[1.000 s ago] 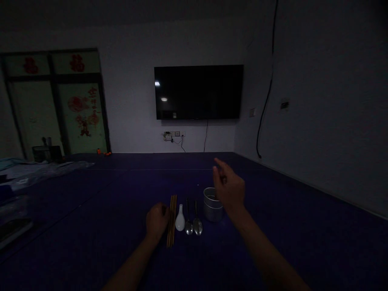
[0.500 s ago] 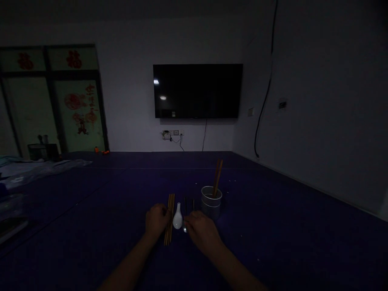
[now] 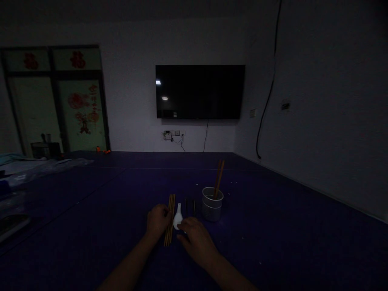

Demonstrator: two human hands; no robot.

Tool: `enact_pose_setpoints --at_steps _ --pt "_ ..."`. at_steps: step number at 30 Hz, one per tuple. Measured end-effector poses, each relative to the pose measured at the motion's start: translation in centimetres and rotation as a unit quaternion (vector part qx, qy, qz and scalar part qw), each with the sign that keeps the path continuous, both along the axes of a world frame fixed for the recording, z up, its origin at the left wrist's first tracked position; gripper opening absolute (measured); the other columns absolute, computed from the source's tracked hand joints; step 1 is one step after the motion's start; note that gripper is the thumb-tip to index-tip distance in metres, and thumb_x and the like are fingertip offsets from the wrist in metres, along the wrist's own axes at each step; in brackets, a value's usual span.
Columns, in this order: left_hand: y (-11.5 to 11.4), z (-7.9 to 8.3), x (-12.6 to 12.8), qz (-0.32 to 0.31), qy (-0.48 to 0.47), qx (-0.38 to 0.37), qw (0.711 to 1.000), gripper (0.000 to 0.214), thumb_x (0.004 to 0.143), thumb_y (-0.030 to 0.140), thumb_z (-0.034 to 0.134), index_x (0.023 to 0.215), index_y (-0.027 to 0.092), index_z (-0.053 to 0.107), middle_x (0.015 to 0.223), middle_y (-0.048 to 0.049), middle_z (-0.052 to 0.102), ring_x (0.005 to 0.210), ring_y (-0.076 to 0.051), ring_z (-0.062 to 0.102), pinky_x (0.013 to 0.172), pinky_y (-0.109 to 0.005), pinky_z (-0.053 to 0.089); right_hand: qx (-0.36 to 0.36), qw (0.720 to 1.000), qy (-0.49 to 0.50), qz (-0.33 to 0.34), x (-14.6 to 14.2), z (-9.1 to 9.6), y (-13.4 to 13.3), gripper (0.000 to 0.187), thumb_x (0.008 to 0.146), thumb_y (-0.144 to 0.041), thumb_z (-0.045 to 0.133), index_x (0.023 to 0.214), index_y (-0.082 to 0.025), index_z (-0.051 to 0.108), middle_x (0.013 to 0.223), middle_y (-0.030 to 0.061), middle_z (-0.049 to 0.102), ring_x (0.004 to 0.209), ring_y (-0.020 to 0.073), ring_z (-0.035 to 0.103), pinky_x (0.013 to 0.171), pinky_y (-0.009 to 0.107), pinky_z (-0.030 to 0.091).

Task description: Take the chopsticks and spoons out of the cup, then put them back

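Observation:
The room is dim. My left hand (image 3: 157, 221) rests curled on the purple surface, touching a bundle of wooden chopsticks (image 3: 170, 218) that lies flat. My right hand (image 3: 194, 236) lies just right of a white ceramic spoon (image 3: 177, 218), its fingers bent over the bowls of two metal spoons; only their dark handles (image 3: 189, 206) show. Whether the fingers grip a spoon I cannot make out. To the right stands a round metal cup (image 3: 212, 204) with two chopsticks (image 3: 218, 178) leaning upright in it.
The purple mat (image 3: 273, 242) covers a wide floor or table area up to the white walls. A black television (image 3: 200, 91) hangs on the far wall. Clear plastic sheeting and dark objects (image 3: 27, 169) lie at the far left.
My right hand came down from above the metal cup, leaving two chopsticks standing in it, and now covers the metal spoons. The left hand has stayed on the chopstick bundle.

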State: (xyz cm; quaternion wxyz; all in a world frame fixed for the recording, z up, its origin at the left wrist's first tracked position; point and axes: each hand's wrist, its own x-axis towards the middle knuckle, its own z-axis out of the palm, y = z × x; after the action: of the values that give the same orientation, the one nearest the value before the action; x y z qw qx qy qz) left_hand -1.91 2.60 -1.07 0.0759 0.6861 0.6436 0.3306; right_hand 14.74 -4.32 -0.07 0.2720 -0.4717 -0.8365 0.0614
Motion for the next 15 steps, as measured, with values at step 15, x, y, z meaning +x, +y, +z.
enact_pose_setpoints --at_steps 15 --pt "-0.13 0.25 0.11 -0.002 -0.007 -0.003 1.000 0.014 0.080 0.023 0.054 0.083 0.018 0.066 0.082 -0.0033 0.068 0.075 -0.014 0.061 0.062 -0.020 0.035 -0.017 1.000 0.009 0.021 -0.06 -0.52 0.00 0.033 0.081 -0.023 0.060 0.114 -0.027 0.063 0.125 0.0038 0.058 0.118 0.0228 0.049 0.101 0.037 0.033"
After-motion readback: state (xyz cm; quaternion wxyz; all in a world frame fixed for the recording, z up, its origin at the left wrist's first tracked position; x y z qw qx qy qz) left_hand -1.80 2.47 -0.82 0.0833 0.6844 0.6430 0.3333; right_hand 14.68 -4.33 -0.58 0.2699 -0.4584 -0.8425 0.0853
